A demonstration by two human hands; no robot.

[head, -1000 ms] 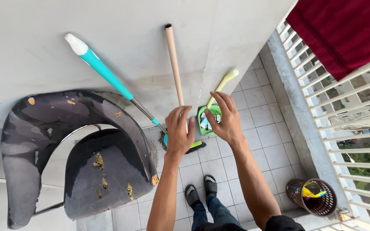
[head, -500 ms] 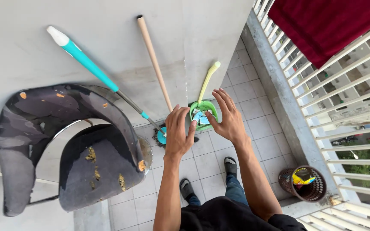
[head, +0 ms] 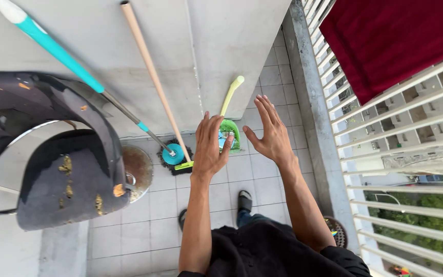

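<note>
Both hands empty, fingers spread: left hand (head: 208,149), right hand (head: 267,131), hovering above green dustpan (head: 228,134) leaning on wall. Risk: a careless grab clips wooden pole (head: 152,77) beside it, toppling it onto the teal mop (head: 173,153)

Bare forearms, black top (head: 267,251), blue trousers, dark sandals (head: 245,199)

Head view, steeply down, near floor tiles (head: 152,202)

Green dustpan (head: 228,132) upright against wall on tiled floor, pale yellow-green handle up.
</note>
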